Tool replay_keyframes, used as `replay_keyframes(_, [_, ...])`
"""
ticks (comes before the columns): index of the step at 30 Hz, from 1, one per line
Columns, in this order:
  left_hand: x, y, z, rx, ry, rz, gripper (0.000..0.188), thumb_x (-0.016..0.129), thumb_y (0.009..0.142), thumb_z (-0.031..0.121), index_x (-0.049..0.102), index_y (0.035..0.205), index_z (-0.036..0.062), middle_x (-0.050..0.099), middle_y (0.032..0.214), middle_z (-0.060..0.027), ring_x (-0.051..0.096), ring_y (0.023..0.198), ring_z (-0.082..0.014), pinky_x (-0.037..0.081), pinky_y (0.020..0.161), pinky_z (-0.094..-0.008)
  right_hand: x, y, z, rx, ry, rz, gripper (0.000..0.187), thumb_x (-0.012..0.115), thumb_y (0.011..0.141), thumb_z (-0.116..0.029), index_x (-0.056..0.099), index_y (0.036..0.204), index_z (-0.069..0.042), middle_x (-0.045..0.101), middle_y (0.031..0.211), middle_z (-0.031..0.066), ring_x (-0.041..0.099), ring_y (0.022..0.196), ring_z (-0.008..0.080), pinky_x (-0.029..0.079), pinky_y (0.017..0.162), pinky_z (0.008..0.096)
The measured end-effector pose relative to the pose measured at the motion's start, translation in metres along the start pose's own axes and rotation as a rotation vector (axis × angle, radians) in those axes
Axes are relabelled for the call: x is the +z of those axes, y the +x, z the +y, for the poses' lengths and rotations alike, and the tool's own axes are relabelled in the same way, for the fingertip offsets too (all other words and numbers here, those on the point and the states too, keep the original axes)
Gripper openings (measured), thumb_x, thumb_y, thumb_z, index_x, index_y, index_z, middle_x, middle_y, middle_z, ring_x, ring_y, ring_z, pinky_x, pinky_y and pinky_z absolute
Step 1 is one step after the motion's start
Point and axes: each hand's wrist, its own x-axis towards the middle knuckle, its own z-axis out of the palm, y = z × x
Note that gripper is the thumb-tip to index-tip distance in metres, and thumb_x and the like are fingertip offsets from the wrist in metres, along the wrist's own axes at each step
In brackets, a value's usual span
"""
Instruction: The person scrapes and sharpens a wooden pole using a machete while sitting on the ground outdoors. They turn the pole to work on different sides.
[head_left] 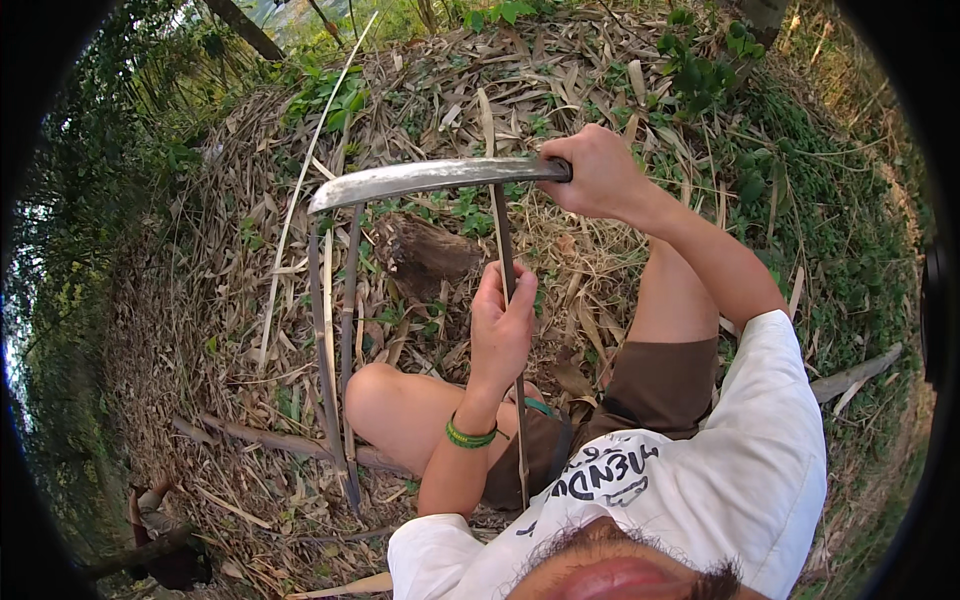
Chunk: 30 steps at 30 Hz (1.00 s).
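My right hand (602, 176) is closed round the handle end of a long curved machete (420, 178). Its blade stretches left, with the tip above some dark strips. Lower down, my left hand (502, 322) grips a long narrow bamboo strip (503, 225), thumb along it. The strip stands roughly upright in the view, running down past my left thigh. Near its upper part the blade crosses in front of it; whether the edge bites into the strip I cannot tell. A short cut log (425, 252) lies on the ground just left of the strip.
Several dark strips (328, 370) lean beside my left knee. A long pale strip (308, 172) lies farther left. Dry leaves cover the slope, with a branch (265, 437) at left and a stick (858, 375) at right. Another person (168, 545) is at the lower left.
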Motion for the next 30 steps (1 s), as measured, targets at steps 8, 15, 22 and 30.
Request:
replay_keyframes(8, [0.000, -0.006, -0.011, 0.145, 0.321, 0.052, 0.017, 0.062, 0.095, 0.003, 0.045, 0.096, 0.0092, 0.042, 0.070, 0.0058, 0.038, 0.055, -0.0013, 0.030, 0.045, -0.0218, 0.020, 0.013, 0.026, -0.149, -0.121, 0.105, 0.018, 0.072, 0.075, -0.025, 0.068, 0.073, -0.007, 0.056, 0.056, 0.0141, 0.059, 0.057, 0.0386, 0.048, 0.058, 0.0471])
replay_keyframes(15, [0.010, -0.028, -0.005, 0.021, -0.063, -0.180, 0.018, 0.059, 0.098, 0.005, 0.043, 0.092, 0.0103, 0.042, 0.063, 0.0043, 0.038, 0.042, -0.0037, 0.028, 0.038, -0.0199, -0.023, 0.021, 0.133, 0.575, -0.186, -0.086, 0.042, 0.066, 0.086, -0.039, 0.076, 0.095, 0.001, 0.069, 0.070, 0.0165, 0.068, 0.069, 0.0358, 0.054, 0.070, 0.0462])
replay_keyframes(22, [-0.021, -0.003, 0.009, -0.186, -0.508, -0.279, 0.019, 0.052, 0.104, 0.022, 0.044, 0.091, 0.0108, 0.048, 0.070, -0.0032, 0.045, 0.045, -0.0080, 0.038, 0.040, -0.0217, -0.015, 0.003, 0.025, 0.148, -0.030, 0.004, 0.025, 0.072, 0.079, -0.027, 0.072, 0.080, -0.001, 0.059, 0.058, 0.0143, 0.059, 0.055, 0.0314, 0.047, 0.058, 0.0415])
replay_keyframes(30, [-0.007, -0.002, -0.003, -0.001, 0.072, -0.040, 0.020, 0.058, 0.102, 0.018, 0.049, 0.088, 0.0073, 0.046, 0.063, 0.0018, 0.042, 0.051, -0.0043, 0.032, 0.044, -0.0235, -0.011, 0.003, -0.011, 0.016, -0.147, -0.041, 0.021, 0.071, 0.076, -0.030, 0.071, 0.072, -0.010, 0.065, 0.061, 0.0130, 0.067, 0.060, 0.0355, 0.056, 0.059, 0.0459])
